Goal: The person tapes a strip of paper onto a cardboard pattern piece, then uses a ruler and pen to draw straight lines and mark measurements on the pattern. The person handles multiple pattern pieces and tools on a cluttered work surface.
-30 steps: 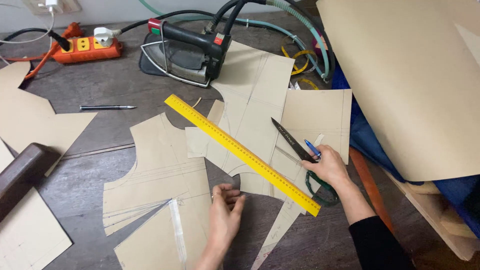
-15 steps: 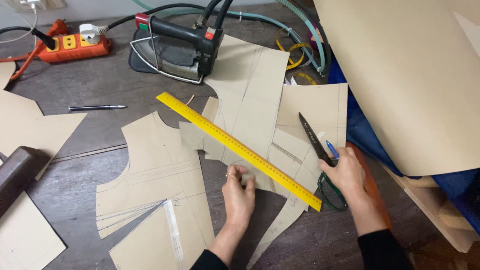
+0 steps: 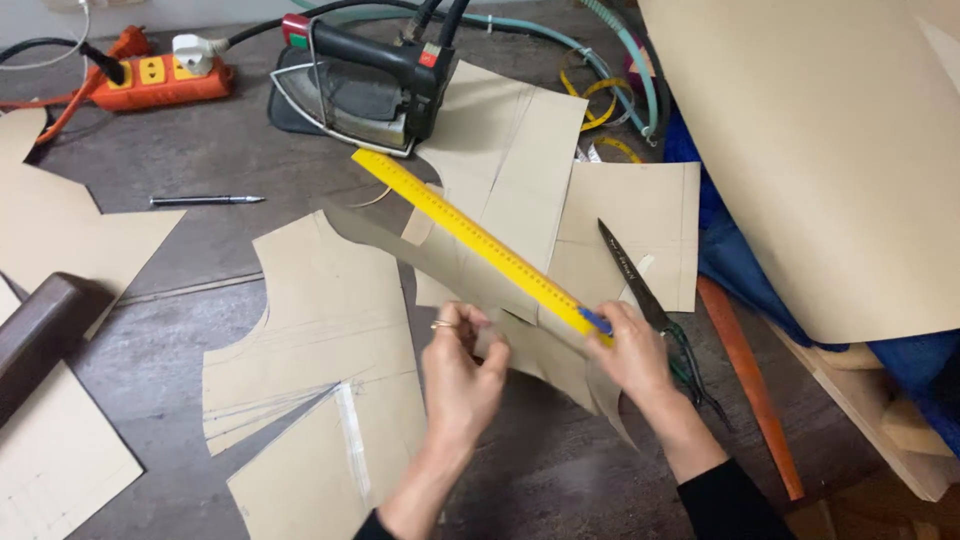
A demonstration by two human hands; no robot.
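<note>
My left hand [image 3: 462, 368] pinches the near edge of a narrow brown paper pattern piece [image 3: 440, 262], which is raised off the dark table. My right hand [image 3: 628, 350] grips the near end of a long yellow ruler [image 3: 470, 232] together with that piece's right end; a blue pen tip [image 3: 598, 322] shows at its fingers. The ruler lies diagonally along the raised piece, pointing toward the iron. Black scissors [image 3: 640, 285] rest on the table just right of my right hand.
More pattern pieces [image 3: 330, 320] lie flat to the left and behind. A black iron [image 3: 370, 85] and an orange power strip [image 3: 160, 80] sit at the back. A metal pen [image 3: 205, 200] lies left. A large brown paper sheet [image 3: 830, 150] overhangs the right side.
Both hands have closed on the narrow pattern piece and ruler and lifted them off the table. My right hand has moved left, away from the scissors' handles.
</note>
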